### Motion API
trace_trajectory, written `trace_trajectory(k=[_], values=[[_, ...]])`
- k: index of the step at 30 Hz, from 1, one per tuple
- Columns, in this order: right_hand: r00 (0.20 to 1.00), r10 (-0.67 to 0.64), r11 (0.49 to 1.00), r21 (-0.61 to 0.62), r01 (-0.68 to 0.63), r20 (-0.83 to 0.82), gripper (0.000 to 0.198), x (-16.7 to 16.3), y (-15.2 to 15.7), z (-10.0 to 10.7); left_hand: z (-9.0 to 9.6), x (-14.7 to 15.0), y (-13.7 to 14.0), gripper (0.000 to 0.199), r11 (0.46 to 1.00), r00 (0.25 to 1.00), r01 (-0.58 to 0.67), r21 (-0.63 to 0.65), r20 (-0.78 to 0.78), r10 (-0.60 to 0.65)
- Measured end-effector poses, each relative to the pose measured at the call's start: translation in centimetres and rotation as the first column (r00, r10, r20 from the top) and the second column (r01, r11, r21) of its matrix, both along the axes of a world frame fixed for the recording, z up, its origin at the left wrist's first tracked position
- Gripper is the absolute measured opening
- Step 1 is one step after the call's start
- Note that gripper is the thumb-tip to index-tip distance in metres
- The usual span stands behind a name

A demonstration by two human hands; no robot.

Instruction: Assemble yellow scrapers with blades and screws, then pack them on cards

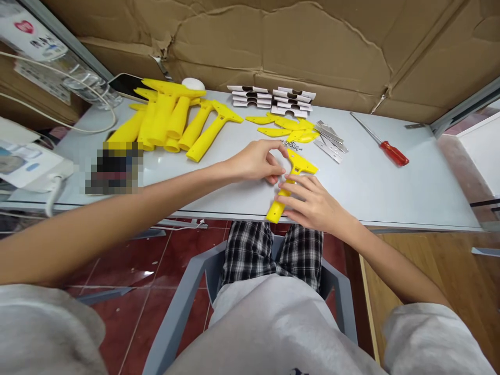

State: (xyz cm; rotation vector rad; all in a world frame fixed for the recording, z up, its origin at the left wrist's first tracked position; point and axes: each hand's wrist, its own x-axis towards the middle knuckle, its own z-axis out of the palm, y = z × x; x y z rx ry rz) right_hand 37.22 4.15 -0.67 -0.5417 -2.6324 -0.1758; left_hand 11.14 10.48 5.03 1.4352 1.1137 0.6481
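Note:
A yellow plastic scraper handle (276,209) with a T-shaped head lies at the table's front edge, tilted, its head pointing away from me. My right hand (312,203) lies across its shaft from the right, fingers bent over it. From the left, my left hand (255,160) reaches to the head's left tip. Its index finger and thumb are curled with a gap between them, and I see nothing held there. Just beyond the head is a small pile of screws (292,146). Yellow pointed cover pieces (283,123) and thin metal blades (331,139) lie behind.
More yellow scraper handles (172,117) are heaped at the back left. Stacked white blade sleeves (292,101) stand by the cardboard (320,47). A red screwdriver (394,153) lies right. Bottle (84,78), cable and a blurred dark object (115,169) are at left.

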Motion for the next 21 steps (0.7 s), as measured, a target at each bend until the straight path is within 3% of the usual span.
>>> trace_trajectory(k=[2,5,10,14,17,21], values=[[0.999,0.045,0.997,-0.055,-0.046,-0.017,0.035,0.5,0.4,0.2,0.0,-0.2,-0.2,0.026,0.998,0.998,0.001,0.064,-0.057,0.002],[0.993,0.111,0.987,-0.114,-0.115,-0.043,0.038,1.3,1.2,0.5,0.5,-0.6,-0.2,0.015,0.979,0.991,-0.082,0.185,-0.092,0.101],[0.983,0.161,0.967,-0.184,-0.174,-0.086,0.039,2.3,2.8,1.0,0.5,-1.6,1.0,0.011,0.863,0.942,-0.276,0.422,-0.06,0.33],[0.983,0.169,0.949,-0.257,-0.181,-0.069,0.043,3.1,4.0,1.1,-0.6,-2.4,2.3,0.008,0.828,0.921,-0.365,0.427,0.032,0.389],[0.991,0.066,0.96,-0.262,-0.093,-0.113,0.051,4.0,4.8,0.7,-1.6,-3.0,2.7,0.007,0.835,0.928,-0.352,0.422,0.042,0.37],[0.959,-0.247,0.944,-0.259,0.207,-0.136,0.063,5.6,5.2,-0.6,-2.9,-3.9,2.7,0.01,0.813,0.936,-0.29,0.504,-0.027,0.351]])
